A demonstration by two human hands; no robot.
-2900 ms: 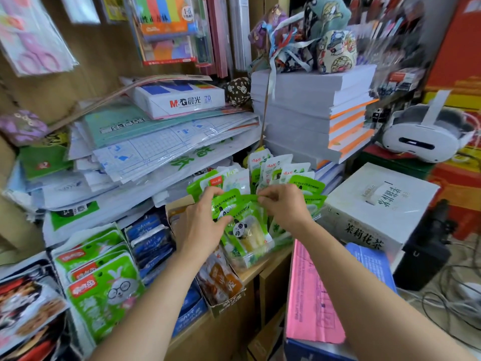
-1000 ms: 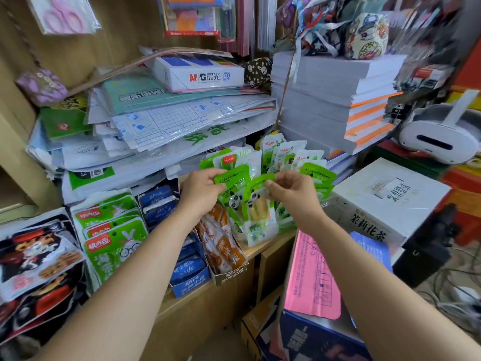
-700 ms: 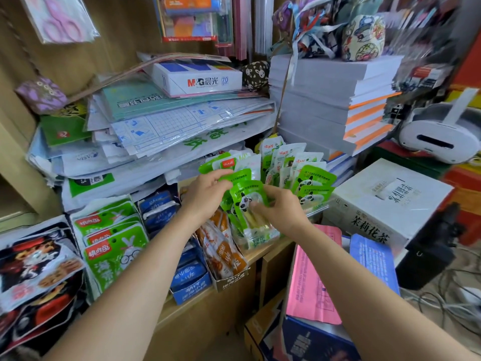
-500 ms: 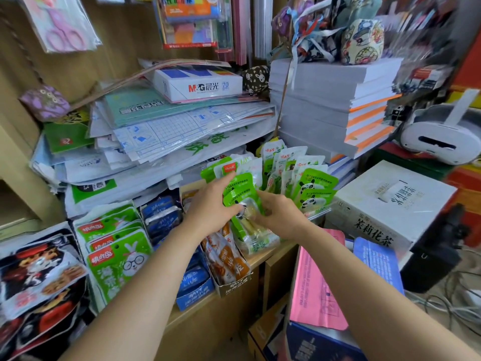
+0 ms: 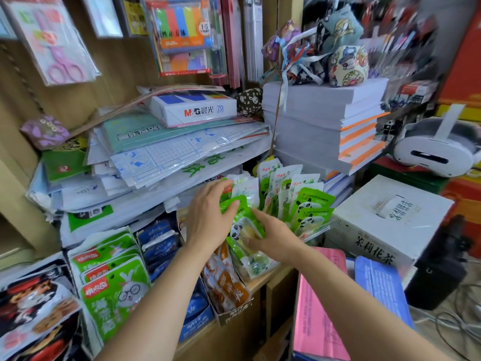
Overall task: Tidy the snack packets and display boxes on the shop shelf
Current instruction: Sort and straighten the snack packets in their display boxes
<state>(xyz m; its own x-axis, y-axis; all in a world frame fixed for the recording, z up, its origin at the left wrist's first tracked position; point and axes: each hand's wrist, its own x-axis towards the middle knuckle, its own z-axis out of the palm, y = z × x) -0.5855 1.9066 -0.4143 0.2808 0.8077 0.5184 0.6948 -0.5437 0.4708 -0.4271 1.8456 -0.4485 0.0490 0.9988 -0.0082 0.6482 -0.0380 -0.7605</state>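
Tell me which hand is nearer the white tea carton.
Right. The right hand sits left of the white tea carton, on a green panda packet; the left hand is farther left.

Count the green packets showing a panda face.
3. The front panda packet is gripped between the left hand and right hand; the upper panda packet and lower panda packet stand upright just right of it. More may be hidden behind the hands.

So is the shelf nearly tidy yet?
Partly. A row of green panda packets already stands upright at the back. In hand: the left hand and right hand hold a front panda packet, seemingly fitting it in. Left to do: the orange packets lean in their box, and the rabbit packets lie slumped and overlapping.
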